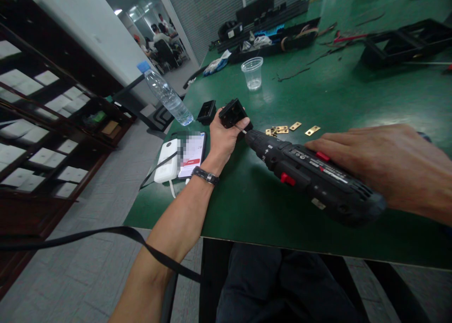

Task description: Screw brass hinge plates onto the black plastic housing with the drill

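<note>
My left hand is closed around a small black plastic box-like part, held tilted above the green table. In my right hand is a black cordless screwdriver with red switches, pointing left. Its thin metal bit reaches the black part beside my left thumb; the exact contact point is too small to make out. Several brass plates with holes lie behind the tool's nose. A second black box-like part rests on the table just left of the held one.
A water bottle, a clear plastic cup, a phone and a white power bank stand or lie nearby. Black frames are at the far right. A dark strap crosses over my left forearm.
</note>
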A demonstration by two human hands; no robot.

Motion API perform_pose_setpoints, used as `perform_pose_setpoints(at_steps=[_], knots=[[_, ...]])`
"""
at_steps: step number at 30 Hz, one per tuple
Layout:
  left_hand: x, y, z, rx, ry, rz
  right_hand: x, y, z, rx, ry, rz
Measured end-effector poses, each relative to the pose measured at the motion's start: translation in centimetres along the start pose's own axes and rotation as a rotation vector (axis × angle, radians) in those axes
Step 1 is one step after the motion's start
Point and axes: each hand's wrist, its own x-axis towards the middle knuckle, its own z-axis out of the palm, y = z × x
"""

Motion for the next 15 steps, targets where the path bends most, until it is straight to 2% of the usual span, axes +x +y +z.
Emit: perform_pose_setpoints(at_steps=[6,15], knots=[[0.08,-0.12,-0.05,-0.004,0.003,-0.002,0.10,-0.25,-0.23,-0.004,-0.014,0.001],[0.24,-0.34,-0.03,-0.009,0.005,0.019,0.02,-0.13,0.09,0.011,0.048,-0.017]])
